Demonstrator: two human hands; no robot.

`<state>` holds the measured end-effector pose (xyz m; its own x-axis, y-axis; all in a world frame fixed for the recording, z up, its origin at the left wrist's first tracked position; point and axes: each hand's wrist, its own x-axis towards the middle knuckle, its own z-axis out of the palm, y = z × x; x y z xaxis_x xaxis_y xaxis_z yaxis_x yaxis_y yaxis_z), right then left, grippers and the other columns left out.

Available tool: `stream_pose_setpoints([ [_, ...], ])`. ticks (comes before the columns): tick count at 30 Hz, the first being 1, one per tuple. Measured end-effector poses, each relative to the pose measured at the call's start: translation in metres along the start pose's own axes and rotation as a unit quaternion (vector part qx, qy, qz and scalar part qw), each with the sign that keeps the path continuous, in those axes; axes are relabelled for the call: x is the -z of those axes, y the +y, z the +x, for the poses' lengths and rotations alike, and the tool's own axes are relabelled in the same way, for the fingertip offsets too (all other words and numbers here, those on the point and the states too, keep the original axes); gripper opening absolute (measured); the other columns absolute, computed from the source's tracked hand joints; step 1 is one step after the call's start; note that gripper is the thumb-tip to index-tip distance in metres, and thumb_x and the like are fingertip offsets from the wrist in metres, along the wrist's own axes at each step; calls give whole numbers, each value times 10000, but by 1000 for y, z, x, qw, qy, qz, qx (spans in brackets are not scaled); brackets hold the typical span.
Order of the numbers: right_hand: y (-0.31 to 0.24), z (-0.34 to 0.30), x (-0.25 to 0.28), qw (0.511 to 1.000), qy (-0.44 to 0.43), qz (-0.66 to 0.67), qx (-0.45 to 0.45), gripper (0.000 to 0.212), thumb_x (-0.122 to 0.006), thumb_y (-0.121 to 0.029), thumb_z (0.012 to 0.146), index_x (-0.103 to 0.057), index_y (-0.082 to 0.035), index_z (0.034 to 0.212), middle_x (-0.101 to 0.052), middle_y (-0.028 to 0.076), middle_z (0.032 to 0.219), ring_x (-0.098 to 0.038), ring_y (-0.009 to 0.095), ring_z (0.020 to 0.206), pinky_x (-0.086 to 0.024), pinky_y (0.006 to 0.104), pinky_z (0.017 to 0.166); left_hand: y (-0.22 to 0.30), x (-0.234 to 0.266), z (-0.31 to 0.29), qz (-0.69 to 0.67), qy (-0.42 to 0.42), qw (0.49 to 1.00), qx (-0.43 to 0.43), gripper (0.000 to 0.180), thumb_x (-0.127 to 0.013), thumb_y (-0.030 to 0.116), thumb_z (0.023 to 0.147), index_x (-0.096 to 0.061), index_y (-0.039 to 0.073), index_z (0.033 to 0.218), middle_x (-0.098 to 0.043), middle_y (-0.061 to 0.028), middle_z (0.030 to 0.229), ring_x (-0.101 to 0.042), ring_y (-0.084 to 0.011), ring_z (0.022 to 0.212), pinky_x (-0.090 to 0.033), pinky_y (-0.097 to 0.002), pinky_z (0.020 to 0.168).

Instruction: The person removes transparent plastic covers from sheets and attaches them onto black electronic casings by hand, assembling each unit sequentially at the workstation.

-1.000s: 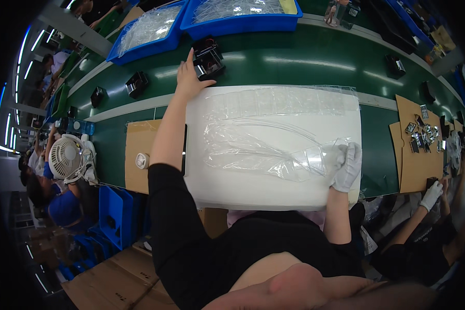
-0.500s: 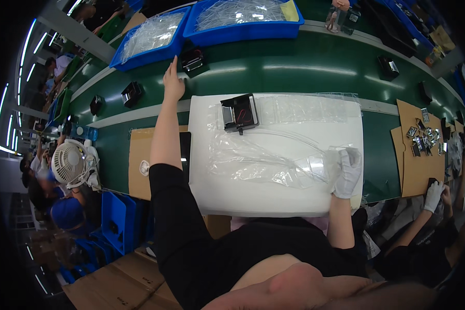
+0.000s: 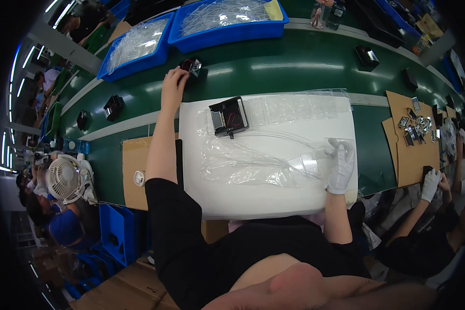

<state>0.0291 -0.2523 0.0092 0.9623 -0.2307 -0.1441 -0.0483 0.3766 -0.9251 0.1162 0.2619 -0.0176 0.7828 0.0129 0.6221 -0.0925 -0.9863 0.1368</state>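
Note:
My bare left hand (image 3: 174, 85) reaches to the far side, its fingers closed on the near left edge of a small black case (image 3: 192, 68) with a shiny part, on the green work surface. My right hand (image 3: 340, 165), in a white glove, rests at the right of the white padded mat (image 3: 263, 199), fingers pinched on a thin clear plastic film (image 3: 329, 147). On the mat, an open black case (image 3: 228, 118) shows red wire and a silvery panel inside. Clear plastic sheets and strips (image 3: 253, 160) are spread below and beside that case.
Two blue trays (image 3: 227, 44) of clear plastic pieces stand at the back. More black cases (image 3: 367, 58) sit along the green surface (image 3: 294, 72). Cardboard (image 3: 416, 165) with small metallic parts lies at right, by a co-worker's gloved hand (image 3: 430, 186). A white fan (image 3: 64, 175) stands left.
My left hand has gone from extended fingers beside the far black case to a grip on it, and the case now sits turned. The view has shifted; my right hand stays on the mat.

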Motion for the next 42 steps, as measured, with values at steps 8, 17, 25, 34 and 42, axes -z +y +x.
stream_pose_setpoints([
  [8,-22,3,-17,996,-54,-12,71,134,-614,-137,1011,-629,-67,1124,-695,56,933,-518,55,665,-436,185,586,126,73,-11,-94,12,977,192,202,-525,224,1050,-580,29,1042,-627,-90,922,-616,-256,798,-498,-361,770],
  [17,0,-20,12,998,-43,-27,27,122,-595,-136,1021,-636,-69,1114,-685,52,918,-486,46,617,-392,173,558,196,119,-87,21,-73,972,223,377,-678,333,962,-571,18,1139,-616,-163,1052,-595,-299,953,-467,-391,897],
  [25,-24,-29,-11,985,-128,-101,-48,116,-637,-129,998,-653,-41,1072,-706,70,826,-556,64,662,-441,184,566,174,112,-98,-517,271,723,370,503,-494,484,1034,-622,15,1162,-690,-103,1070,-658,-197,849,-529,-345,785],
  [34,-56,-42,-63,937,-310,5,-159,80,-684,-82,965,-668,-57,890,-674,43,685,-537,53,503,-376,162,439,265,93,-63,-747,-77,444,489,611,-473,637,977,-686,67,1030,-718,-90,896,-655,-170,716,-503,-278,630],
  [42,-56,-42,-61,913,-362,-1,-187,102,-700,-76,952,-652,-72,862,-654,40,644,-520,45,446,-332,155,394,284,100,-53,-772,-121,400,480,565,-513,621,938,-658,80,1011,-676,-70,824,-619,-153,656,-474,-281,579],
])
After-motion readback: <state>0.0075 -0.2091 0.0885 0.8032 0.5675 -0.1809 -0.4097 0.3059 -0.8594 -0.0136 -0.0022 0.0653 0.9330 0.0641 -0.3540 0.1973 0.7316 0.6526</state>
